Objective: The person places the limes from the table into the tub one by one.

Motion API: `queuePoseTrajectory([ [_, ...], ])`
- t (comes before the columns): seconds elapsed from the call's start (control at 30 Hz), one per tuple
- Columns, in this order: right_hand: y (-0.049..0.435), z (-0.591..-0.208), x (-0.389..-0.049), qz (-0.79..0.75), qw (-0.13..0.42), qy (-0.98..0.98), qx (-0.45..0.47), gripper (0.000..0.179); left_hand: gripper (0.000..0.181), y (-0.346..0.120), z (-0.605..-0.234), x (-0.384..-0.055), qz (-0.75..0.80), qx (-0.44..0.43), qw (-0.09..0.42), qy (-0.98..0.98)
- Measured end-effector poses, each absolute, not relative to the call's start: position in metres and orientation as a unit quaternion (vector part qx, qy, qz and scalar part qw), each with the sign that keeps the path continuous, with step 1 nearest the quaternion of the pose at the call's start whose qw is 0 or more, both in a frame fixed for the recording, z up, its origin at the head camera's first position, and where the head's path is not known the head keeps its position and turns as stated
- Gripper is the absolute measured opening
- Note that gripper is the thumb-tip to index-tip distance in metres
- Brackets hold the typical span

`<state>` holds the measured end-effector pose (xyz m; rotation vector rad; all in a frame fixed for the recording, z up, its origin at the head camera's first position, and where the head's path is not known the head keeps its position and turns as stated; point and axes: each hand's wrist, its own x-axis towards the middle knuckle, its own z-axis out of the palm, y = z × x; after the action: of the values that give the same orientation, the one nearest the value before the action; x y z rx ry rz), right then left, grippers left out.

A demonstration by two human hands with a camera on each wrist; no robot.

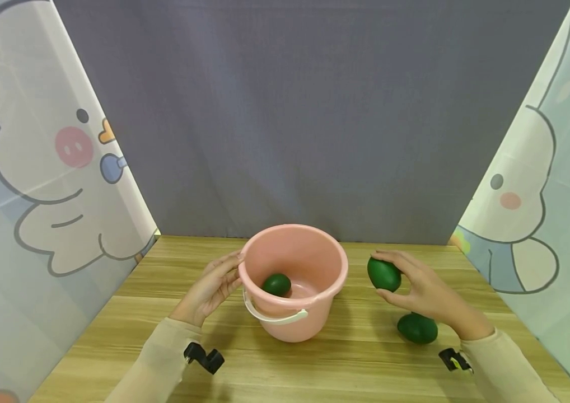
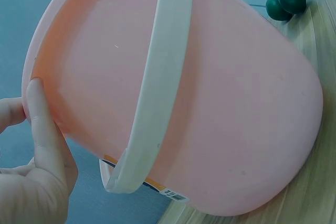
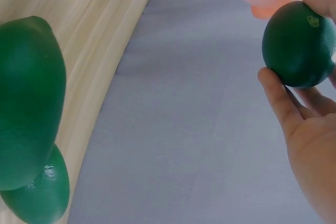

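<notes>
A pink bucket (image 1: 292, 313) stands upright on the table, its white handle (image 1: 277, 320) hanging down in front. My left hand (image 1: 216, 282) holds the bucket's rim at the left side; in the left wrist view its fingers (image 2: 44, 114) lie at the rim. One dark green, egg-shaped fruit (image 1: 276, 285) lies inside the bucket. To the right of the bucket, my right hand (image 1: 423, 288) pinches another such green fruit (image 1: 384, 274) above the table. Below that hand, two more green fruits (image 1: 417, 328) lie close together, one partly hidden behind the other.
The wood-grain table (image 1: 365, 358) ends at a dark grey curtain (image 1: 295, 123) behind the bucket. Cloths printed with cartoon animals hang at the left (image 1: 28, 168) and right (image 1: 527, 196).
</notes>
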<state>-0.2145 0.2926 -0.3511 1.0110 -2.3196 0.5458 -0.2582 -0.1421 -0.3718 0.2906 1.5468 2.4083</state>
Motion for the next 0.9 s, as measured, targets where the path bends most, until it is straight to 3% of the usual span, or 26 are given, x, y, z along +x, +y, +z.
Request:
queuePoseTrajectory([
  [0.9,0.283,-0.33,-0.222,0.187,0.271,-0.86,0.389,0.081,0.049,-0.143,-0.372,-0.259,0.828,0.098,0.133,0.536],
])
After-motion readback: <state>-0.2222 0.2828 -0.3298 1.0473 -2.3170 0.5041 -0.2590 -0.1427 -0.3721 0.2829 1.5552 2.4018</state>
